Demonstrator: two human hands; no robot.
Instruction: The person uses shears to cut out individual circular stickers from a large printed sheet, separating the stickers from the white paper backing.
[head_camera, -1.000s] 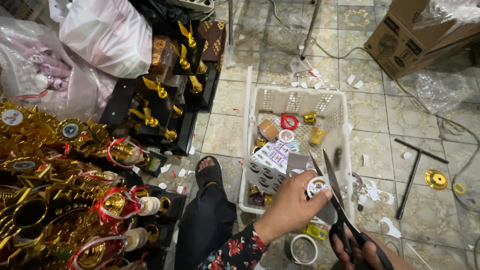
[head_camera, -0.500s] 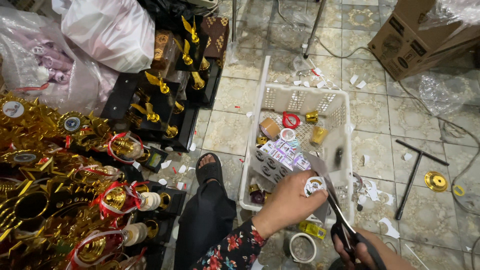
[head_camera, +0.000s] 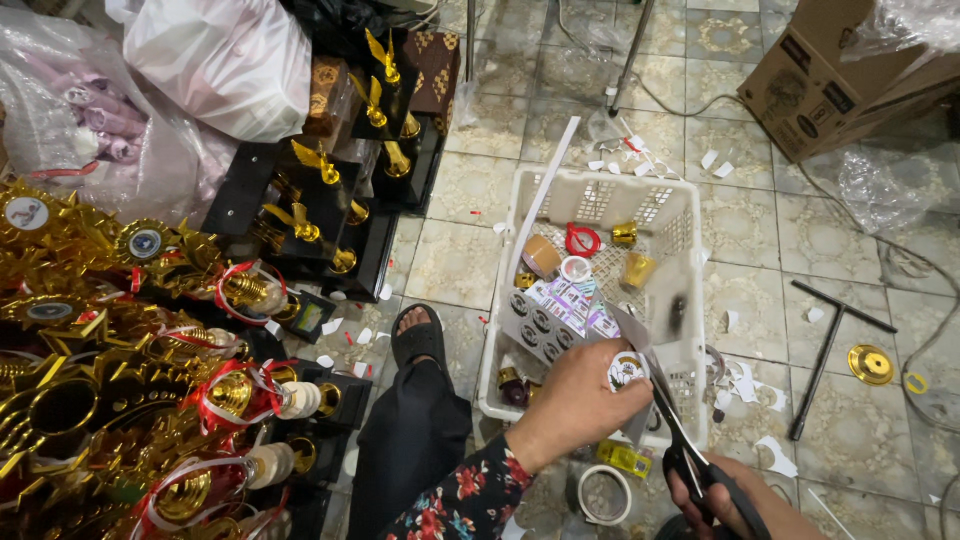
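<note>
My left hand (head_camera: 575, 400) pinches a small round printed sticker (head_camera: 626, 370) over the near corner of a white plastic basket (head_camera: 672, 196). My right hand (head_camera: 722, 496) grips black-handled scissors (head_camera: 668, 413), whose blades rise up and left and meet the sticker. A sheet of round printed stickers (head_camera: 560, 308) lies in the basket just above my left hand. A floral sleeve covers my left forearm.
The basket also holds a red ring (head_camera: 582, 240), tape rolls and gold cups. Gold trophies with red ribbons (head_camera: 150, 380) crowd the left. My sandalled foot (head_camera: 418, 335) rests beside the basket. A cardboard box (head_camera: 840, 75), a black T-bar (head_camera: 825, 350), a gold disc (head_camera: 871, 364) and paper scraps lie on the tiled floor.
The view has shifted slightly. My left hand has turned the sticker a little against the scissor blades, which keep working around it.
</note>
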